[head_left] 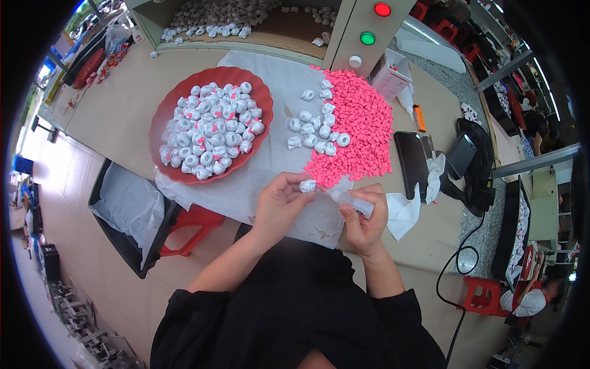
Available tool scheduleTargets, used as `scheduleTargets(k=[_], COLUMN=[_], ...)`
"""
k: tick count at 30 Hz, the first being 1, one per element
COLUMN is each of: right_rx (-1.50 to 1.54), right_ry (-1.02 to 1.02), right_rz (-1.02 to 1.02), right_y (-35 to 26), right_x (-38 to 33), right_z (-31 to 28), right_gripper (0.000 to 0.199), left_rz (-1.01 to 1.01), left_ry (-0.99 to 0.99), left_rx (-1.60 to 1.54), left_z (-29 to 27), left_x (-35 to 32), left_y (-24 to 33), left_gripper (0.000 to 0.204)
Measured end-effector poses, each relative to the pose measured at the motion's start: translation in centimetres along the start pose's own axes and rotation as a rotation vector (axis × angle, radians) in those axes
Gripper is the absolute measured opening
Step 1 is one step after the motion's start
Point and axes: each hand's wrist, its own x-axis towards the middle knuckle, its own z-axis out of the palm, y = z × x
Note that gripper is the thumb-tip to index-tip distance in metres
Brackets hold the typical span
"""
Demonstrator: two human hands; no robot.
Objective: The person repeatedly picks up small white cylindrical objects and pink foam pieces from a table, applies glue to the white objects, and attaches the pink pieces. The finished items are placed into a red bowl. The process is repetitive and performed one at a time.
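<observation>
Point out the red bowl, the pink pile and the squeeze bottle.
red bowl [161, 117]: head view, bare left rim.
pink pile [362, 132]: head view, middle of the heap.
squeeze bottle [356, 203]: head view, clear body in the right hand.

A white carton [389, 75] with a pink side stands just beyond the far edge of the pink pile, beside the grey post. A small orange pack [419, 117] lies to its right on the table. Further right, a dark phone [411, 163] lies flat with its screen black, and a small dark screen [461, 156] stands tilted beside it.
</observation>
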Motion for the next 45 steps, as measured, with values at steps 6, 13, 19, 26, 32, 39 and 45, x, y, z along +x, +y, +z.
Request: scheduleTargets(k=[6, 13, 19, 26, 32, 39, 45], right_rx=[0.053, 0.104, 0.081, 0.886, 1.149, 0.831, 0.246], right_ry=[0.025, 0.02, 0.008, 0.308, 0.279, 0.021, -0.226], right_rz=[0.051, 0.088, 0.054, 0.487, 0.761, 0.742, 0.549], right_y=[-0.2, -0.2, -0.2, -0.6, 0.0, 0.2, 0.9], right_x=[0.0, -0.1, 0.1, 1.3, 1.3, 1.8, 2.6], right_z=[0.0, 0.1, 0.1, -0.5, -1.8, -3.2, -3.4], right_gripper=[0.028, 0.027, 0.027, 0.026, 0.037, 0.036, 0.03], left_rz=[0.001, 0.008, 0.022, 0.024, -0.054, -0.127, -0.093], left_ry=[0.007, -0.008, -0.009, -0.012, -0.017, 0.021, 0.118], left_rx=[0.017, 0.024, 0.039, 0.043, 0.071, -0.02, -0.097], left_z=[0.0, -0.1, 0.0, -0.1, 0.1, 0.1, -0.5], left_x=[0.0, 0.0, 0.1, 0.1, -0.1, -0.4, -0.3], left_y=[-0.1, -0.1, -0.2, -0.1, 0.3, 1.1, 1.1], left_gripper=[0.029, 0.028, 0.029, 0.029, 0.029, 0.027, 0.026])
